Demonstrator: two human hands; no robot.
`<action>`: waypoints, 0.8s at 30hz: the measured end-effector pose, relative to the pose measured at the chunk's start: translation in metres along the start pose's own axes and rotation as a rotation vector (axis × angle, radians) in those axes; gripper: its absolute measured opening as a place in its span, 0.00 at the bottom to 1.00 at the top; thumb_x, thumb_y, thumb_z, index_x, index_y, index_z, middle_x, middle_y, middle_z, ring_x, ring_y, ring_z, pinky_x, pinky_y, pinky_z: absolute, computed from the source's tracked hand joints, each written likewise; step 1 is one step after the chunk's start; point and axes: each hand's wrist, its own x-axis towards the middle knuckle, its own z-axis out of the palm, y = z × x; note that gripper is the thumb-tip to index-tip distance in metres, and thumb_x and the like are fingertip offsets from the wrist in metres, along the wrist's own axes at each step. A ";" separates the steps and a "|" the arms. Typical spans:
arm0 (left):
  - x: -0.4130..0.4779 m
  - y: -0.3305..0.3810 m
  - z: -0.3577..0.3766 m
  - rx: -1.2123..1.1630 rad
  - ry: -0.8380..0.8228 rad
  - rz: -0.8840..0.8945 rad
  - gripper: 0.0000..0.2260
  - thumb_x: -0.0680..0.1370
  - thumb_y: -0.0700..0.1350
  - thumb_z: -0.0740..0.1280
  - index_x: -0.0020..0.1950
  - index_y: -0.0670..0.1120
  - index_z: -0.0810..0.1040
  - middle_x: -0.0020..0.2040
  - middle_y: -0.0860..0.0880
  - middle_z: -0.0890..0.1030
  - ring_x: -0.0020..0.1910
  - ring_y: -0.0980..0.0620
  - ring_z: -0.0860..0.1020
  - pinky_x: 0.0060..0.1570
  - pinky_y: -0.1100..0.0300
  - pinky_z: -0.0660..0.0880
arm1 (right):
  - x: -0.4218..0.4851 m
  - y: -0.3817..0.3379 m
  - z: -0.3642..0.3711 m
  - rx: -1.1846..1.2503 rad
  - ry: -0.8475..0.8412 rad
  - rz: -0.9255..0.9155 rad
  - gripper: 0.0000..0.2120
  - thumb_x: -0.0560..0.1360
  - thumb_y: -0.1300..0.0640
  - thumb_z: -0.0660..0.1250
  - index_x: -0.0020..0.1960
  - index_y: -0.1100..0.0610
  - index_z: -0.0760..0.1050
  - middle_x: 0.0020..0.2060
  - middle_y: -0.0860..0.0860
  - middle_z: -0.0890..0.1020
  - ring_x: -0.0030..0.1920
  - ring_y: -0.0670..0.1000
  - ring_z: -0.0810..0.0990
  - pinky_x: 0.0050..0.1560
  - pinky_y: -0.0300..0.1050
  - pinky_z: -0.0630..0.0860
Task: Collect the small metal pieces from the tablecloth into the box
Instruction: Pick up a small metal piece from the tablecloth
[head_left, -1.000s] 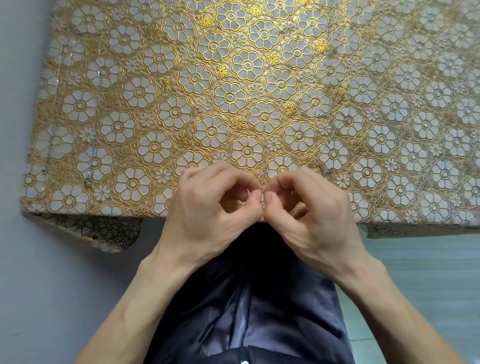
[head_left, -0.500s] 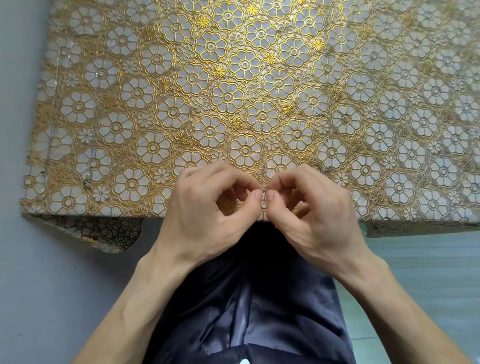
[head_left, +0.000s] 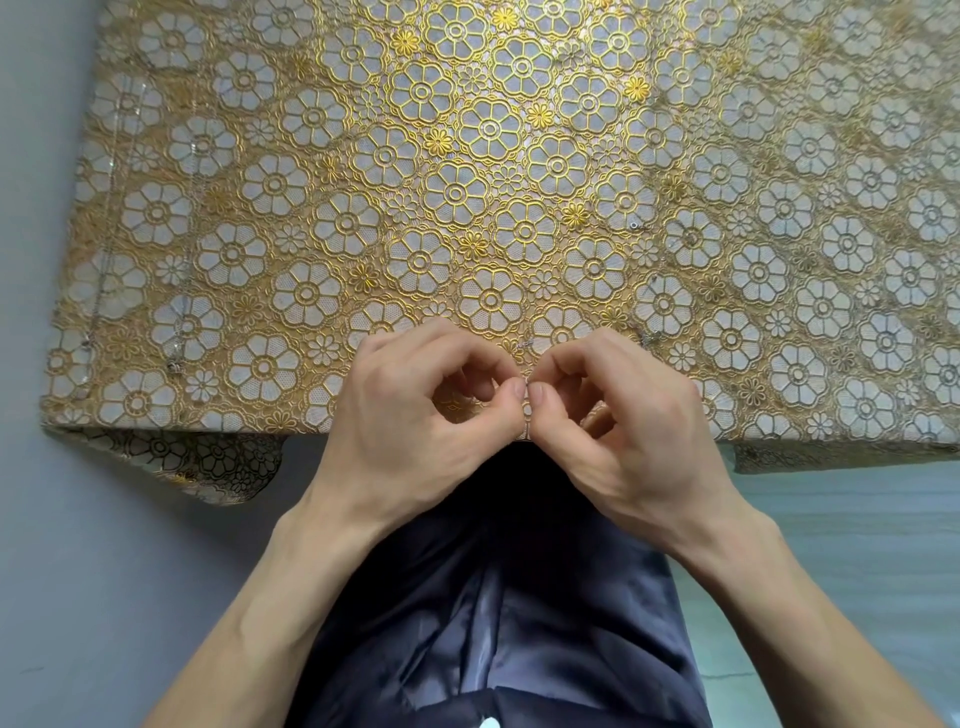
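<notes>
The fingers (head_left: 515, 391) of the left hand (head_left: 415, 415) and of the right hand (head_left: 639, 431) were curled, each thumb tip pressed against its forefinger tip. The two pinches met on one small metal piece (head_left: 526, 384), hardly visible between them, at the near edge of the bench (head_left: 831, 441). Other metal pieces (head_left: 635, 226) lay scattered on the gold flowered tablecloth (head_left: 467, 156), some near the left edge. A dark garment (head_left: 519, 623) was below the wrists.

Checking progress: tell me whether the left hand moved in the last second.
No. The left hand stays at the edge of the tablecloth, beside the right hand.
</notes>
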 end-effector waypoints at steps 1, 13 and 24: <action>0.000 0.001 0.000 0.001 0.006 -0.003 0.02 0.72 0.47 0.73 0.41 0.50 0.83 0.37 0.56 0.79 0.37 0.59 0.77 0.42 0.48 0.76 | 0.000 -0.001 0.000 0.015 -0.002 0.007 0.05 0.75 0.57 0.67 0.45 0.59 0.78 0.36 0.48 0.76 0.35 0.43 0.72 0.38 0.26 0.67; 0.001 0.004 0.002 -0.095 0.106 -0.109 0.04 0.73 0.49 0.69 0.42 0.50 0.82 0.38 0.54 0.80 0.38 0.54 0.78 0.39 0.66 0.72 | 0.002 -0.019 -0.003 0.607 -0.053 0.488 0.03 0.75 0.54 0.66 0.42 0.51 0.75 0.26 0.51 0.77 0.24 0.46 0.77 0.25 0.36 0.72; -0.002 0.003 -0.001 -0.021 0.025 0.025 0.03 0.74 0.47 0.72 0.45 0.50 0.85 0.40 0.56 0.81 0.39 0.57 0.79 0.44 0.49 0.77 | 0.000 -0.009 -0.002 0.267 -0.008 0.191 0.03 0.76 0.54 0.66 0.45 0.53 0.75 0.35 0.42 0.75 0.33 0.51 0.80 0.31 0.50 0.78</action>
